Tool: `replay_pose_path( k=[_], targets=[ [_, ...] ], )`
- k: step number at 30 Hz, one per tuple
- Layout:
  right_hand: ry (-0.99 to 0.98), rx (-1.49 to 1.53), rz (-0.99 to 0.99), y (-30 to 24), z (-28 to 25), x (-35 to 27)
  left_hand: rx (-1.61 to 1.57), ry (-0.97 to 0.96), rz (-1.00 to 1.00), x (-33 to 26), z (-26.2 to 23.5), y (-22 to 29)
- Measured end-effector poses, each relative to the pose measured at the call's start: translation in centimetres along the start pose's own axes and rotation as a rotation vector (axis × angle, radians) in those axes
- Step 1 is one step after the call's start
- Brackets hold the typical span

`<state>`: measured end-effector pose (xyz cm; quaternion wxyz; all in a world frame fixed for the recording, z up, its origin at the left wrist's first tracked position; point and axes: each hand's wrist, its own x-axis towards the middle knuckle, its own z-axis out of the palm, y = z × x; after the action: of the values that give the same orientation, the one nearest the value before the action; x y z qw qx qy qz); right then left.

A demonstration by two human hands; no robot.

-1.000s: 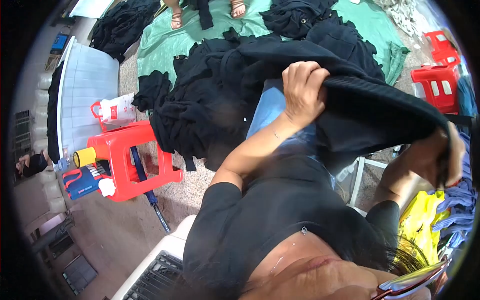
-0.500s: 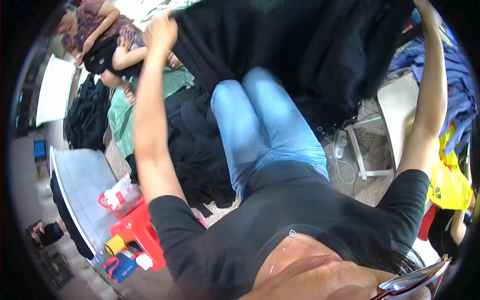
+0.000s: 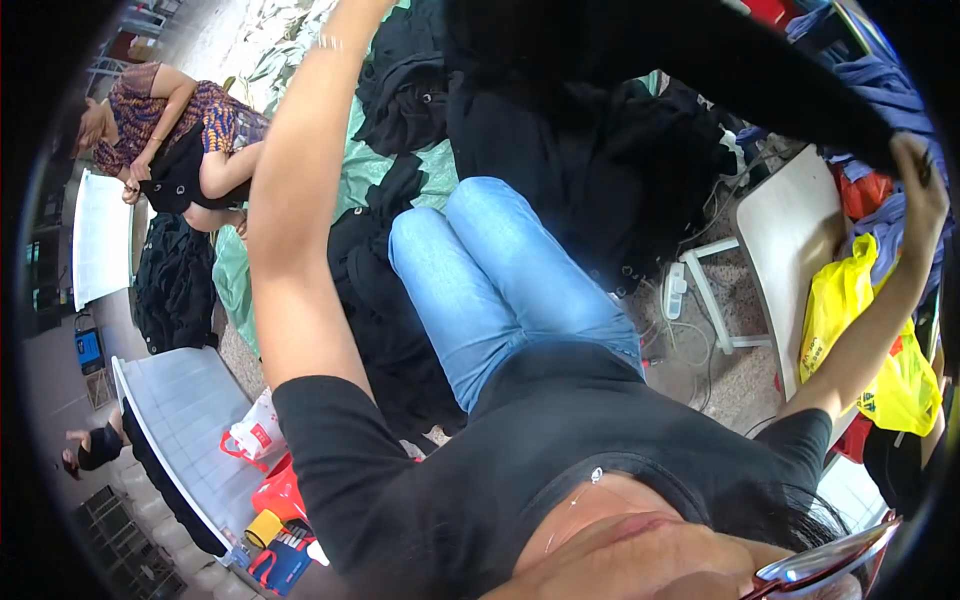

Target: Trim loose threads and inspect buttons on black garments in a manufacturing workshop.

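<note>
A black cloth (image 3: 770, 75), whose kind of garment I cannot make out, stretches in the air from the top middle to the far right. My right hand (image 3: 920, 180) is closed around its narrow end there, fingers gripping it. My left arm reaches up to the top edge, where only the lower part of my left hand (image 3: 365, 8) shows; its fingers are cut off. Whether it holds the cloth cannot be seen. Beneath, beyond my knees, lies a heap of black garments (image 3: 570, 170), with more black garments (image 3: 375, 300) beside my left leg.
Green sheeting (image 3: 435, 170) lies under the garments. At right stand a pale stool (image 3: 790, 225), a white power strip (image 3: 675, 290) with cables and a yellow plastic bag (image 3: 835, 300). A grey-white table (image 3: 185, 400) and a red container (image 3: 280, 490) are at left. A seated person (image 3: 165, 110) handles black cloth.
My right hand has moved outward and down, pulling the cloth into a narrow band. My left hand has risen partly out of the picture. More of the garment heap now shows.
</note>
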<state>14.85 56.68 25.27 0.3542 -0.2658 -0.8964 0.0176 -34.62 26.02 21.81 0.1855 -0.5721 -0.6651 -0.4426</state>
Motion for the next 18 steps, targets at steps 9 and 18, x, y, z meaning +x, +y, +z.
replay_pose_path(
  k=[9, 18],
  targets=[
    [-1.242, 0.259, -0.283, -15.2, 9.6, -8.4, -0.036, -1.152, -0.52, -26.3, 4.5, -9.4],
    [-1.232, 1.066, 0.225, -20.9, 21.4, -13.2, 0.369, -0.461, -1.182, -54.3, -8.7, 4.9]
  ],
)
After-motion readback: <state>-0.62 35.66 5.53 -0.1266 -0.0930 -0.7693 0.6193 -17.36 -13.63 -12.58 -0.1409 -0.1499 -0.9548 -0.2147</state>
